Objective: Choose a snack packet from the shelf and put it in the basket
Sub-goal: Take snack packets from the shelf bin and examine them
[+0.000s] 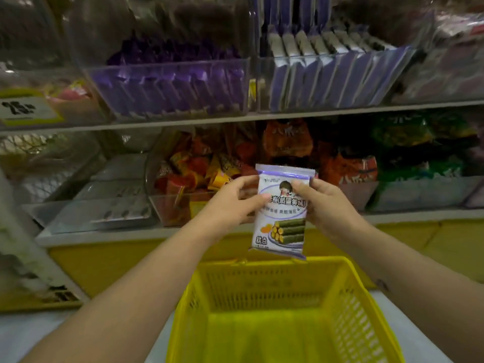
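A white and purple snack packet (281, 218) with green rolls pictured on it hangs upright in front of the lower shelf. My left hand (235, 203) pinches its left edge and my right hand (324, 203) pinches its right edge near the top. Directly below it stands a yellow plastic basket (351, 297) with nothing visible inside; the packet's lower edge is just above the basket's far rim.
Clear bins on the upper shelf hold purple packets (170, 87) and white-purple packets (327, 74). The lower shelf holds orange-red packets (199, 169), green packets (419, 153) and grey packets (110, 195). A price tag (23, 108) sits at the left. A yellow base runs below.
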Motion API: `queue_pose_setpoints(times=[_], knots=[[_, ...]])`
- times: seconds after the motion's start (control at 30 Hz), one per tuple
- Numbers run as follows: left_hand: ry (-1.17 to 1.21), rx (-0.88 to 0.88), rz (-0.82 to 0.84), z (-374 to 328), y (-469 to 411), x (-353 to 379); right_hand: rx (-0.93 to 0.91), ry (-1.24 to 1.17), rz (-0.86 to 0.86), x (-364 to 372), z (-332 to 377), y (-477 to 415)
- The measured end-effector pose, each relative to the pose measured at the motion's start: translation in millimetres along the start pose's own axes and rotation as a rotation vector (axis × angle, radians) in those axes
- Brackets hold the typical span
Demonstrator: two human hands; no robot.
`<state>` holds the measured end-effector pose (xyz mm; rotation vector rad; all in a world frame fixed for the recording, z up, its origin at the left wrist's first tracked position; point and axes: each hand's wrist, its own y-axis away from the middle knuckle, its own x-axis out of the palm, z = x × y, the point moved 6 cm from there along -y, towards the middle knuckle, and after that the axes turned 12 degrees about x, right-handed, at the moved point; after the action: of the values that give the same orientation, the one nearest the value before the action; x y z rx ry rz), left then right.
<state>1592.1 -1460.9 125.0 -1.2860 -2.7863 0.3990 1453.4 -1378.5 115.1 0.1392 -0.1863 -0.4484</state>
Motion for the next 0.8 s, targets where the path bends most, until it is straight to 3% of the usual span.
queue_pose_setpoints(times=[0.2,0.53,0.8], knots=[[0.075,-0.149,-0.229,45,8,5,0.111,0.026,0.052,-5,-39,-2],[0.283,-0.181,-0.247,60,-5,27,0.135,-0.065,0.007,-22,-46,-13],[0.280,-0.182,-0.303,63,-7,30,0.109,-0.068,-0.077,-23,-45,-8]])
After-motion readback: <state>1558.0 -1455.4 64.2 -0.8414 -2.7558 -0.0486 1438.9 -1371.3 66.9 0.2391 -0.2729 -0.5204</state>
